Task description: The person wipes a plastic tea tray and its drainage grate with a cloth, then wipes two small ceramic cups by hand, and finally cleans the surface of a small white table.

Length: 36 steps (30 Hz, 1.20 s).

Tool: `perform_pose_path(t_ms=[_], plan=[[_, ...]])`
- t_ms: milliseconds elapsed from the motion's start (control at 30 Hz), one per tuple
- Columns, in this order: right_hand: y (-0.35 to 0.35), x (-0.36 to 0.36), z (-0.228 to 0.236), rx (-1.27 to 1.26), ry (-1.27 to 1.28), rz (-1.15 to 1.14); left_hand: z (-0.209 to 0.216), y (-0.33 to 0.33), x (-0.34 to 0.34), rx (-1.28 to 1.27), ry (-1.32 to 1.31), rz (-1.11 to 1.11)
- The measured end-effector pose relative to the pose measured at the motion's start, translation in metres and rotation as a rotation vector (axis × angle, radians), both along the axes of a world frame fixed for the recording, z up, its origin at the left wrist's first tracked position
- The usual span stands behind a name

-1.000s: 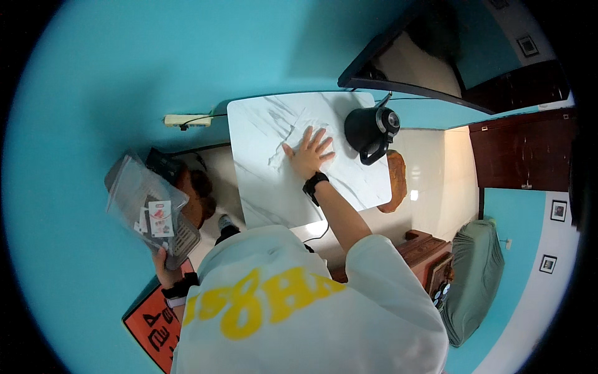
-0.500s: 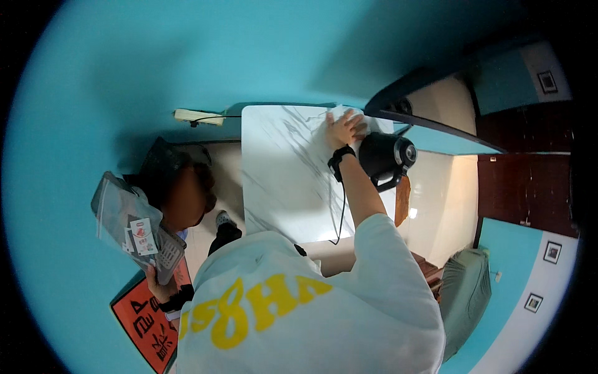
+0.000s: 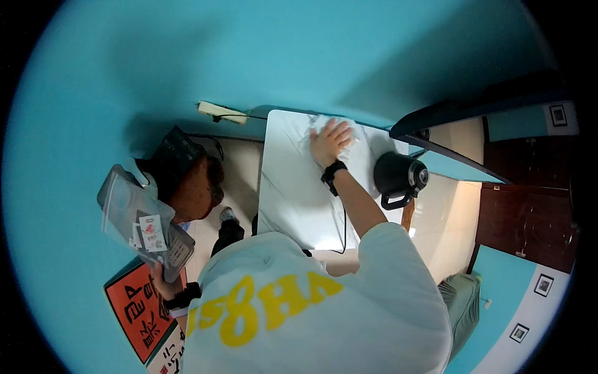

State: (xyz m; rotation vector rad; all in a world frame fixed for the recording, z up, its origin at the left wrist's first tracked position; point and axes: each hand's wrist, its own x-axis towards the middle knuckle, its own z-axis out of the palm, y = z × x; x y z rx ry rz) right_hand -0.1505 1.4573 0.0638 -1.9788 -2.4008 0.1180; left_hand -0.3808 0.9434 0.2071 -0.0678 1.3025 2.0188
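My right hand [image 3: 331, 142] lies flat with fingers spread on a crumpled white cloth or tissue [image 3: 352, 129], pressed on the far part of a white marble-patterned table [image 3: 293, 206]. To its right stands a black kettle [image 3: 393, 174] with its handle toward me. Low on the left, my left hand [image 3: 166, 283] has its fingers closed round the near end of a grey flat thing [image 3: 180, 252] with a gridded corner. A clear plastic bag [image 3: 121, 202] and some printed cards [image 3: 152, 233] lie on it. The left fingertips are partly hidden.
A white power strip [image 3: 222, 113] is on the wall behind the table. A brown wooden piece [image 3: 198, 190] with a black bag [image 3: 177, 153] stands left. A dark-framed screen or mirror [image 3: 448, 146] rises at the back right. A black cable [image 3: 345, 227] hangs over the table's near part.
My right hand has slid left over the table with the white cloth, away from the kettle. The whole view has shifted slightly. My left hand keeps its hold.
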Motion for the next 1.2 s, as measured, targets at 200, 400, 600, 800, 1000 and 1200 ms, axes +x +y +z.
perform_pose_path(t_ms=[200,400,600,800,1000,1200], plan=[[-0.049,-0.094,0.023,-0.045,0.227,0.374,-0.072,-0.063,-0.020,0.030,-0.179,0.043],[-0.027,-0.101,0.027,-0.086,0.158,0.665,0.003,0.003,0.000,-0.084,-0.001,0.063],[-0.013,-0.080,0.043,-0.155,0.105,0.957,-0.013,-0.006,-0.013,-0.050,-0.048,-0.062],[-0.076,-0.052,0.049,-0.098,0.105,1.032,-0.010,0.004,-0.019,0.006,0.003,-0.094],[-0.177,0.000,0.076,-0.242,0.115,1.111,0.013,0.033,-0.016,0.033,0.040,-0.132],[-0.254,0.030,0.101,-0.259,0.124,1.156,0.031,0.038,-0.025,-0.047,0.023,-0.236]])
